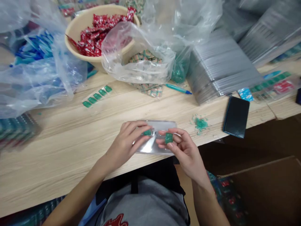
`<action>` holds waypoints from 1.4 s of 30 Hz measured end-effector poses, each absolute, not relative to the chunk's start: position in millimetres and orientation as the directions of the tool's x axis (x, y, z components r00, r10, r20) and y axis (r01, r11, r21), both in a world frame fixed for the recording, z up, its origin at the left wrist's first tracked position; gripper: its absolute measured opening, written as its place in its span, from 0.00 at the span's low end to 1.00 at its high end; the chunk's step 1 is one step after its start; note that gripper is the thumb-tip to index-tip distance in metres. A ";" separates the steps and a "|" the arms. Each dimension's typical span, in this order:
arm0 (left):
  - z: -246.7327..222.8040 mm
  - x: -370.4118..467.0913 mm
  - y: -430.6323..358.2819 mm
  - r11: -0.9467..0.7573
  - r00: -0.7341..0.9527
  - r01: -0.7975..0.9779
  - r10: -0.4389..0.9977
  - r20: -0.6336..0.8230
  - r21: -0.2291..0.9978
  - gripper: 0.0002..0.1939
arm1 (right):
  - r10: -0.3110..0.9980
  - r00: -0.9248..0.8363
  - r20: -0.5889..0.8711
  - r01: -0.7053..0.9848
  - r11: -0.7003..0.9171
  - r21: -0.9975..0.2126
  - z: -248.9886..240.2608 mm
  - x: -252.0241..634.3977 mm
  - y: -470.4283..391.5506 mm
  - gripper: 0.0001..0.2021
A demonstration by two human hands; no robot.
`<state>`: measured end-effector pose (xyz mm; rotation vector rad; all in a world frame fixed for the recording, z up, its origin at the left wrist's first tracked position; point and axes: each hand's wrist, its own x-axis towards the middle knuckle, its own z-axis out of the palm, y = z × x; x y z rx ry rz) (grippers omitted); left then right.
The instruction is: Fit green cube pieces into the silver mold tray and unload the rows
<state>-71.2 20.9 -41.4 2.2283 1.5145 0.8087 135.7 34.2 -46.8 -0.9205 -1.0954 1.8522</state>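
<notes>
Left hand (127,138) pinches green piece (147,132); right hand (183,146) grips second piece (168,138), both above clear case (150,147) on desk (58,150). Fingertip hold slight; loosened pinch could drop either.

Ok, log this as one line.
left hand: at small green piece | right hand: pinching squarish green piece | beneath: clear plastic tray | nearby: tiny green bits

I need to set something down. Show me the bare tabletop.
Bare wood lies left of the left hand, below the row of green pieces, and in a smaller patch between the teal pen and the clear plastic piece. Crowded: the far side, with the bowl, plastic bags and grey stack.
</notes>
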 end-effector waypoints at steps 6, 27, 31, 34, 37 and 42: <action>-20.0 -48.1 8.0 -0.182 0.134 0.366 0.981 0.142 0.913 0.04 | 0.941 -0.333 0.057 -0.056 0.040 -0.998 -36.8 128.9 30.7 0.13; -65.4 -62.0 -14.2 -0.229 -0.041 0.690 0.935 0.353 0.687 0.08 | 0.666 -0.664 0.340 0.485 0.729 -0.483 -59.0 124.3 78.7 0.09; -61.0 -77.4 -5.5 -0.221 -0.060 0.678 0.934 0.353 0.701 0.08 | 0.604 -0.696 0.388 0.484 0.794 -0.368 -57.4 122.2 75.6 0.09; -51.8 -86.4 3.9 -0.236 -0.024 0.708 0.934 0.356 0.666 0.08 | 0.653 -0.660 0.373 0.495 0.751 -0.437 -59.9 129.1 76.1 0.08; -42.5 -87.1 12.6 -0.268 0.043 0.744 0.934 0.356 0.612 0.08 | 0.706 -0.618 0.347 0.485 0.690 -0.538 -63.7 132.3 78.1 0.07; -41.2 -75.0 17.4 -0.329 0.162 0.760 0.931 0.327 0.560 0.08 | 0.662 -0.627 0.411 0.474 0.742 -0.473 -65.5 119.1 76.4 0.07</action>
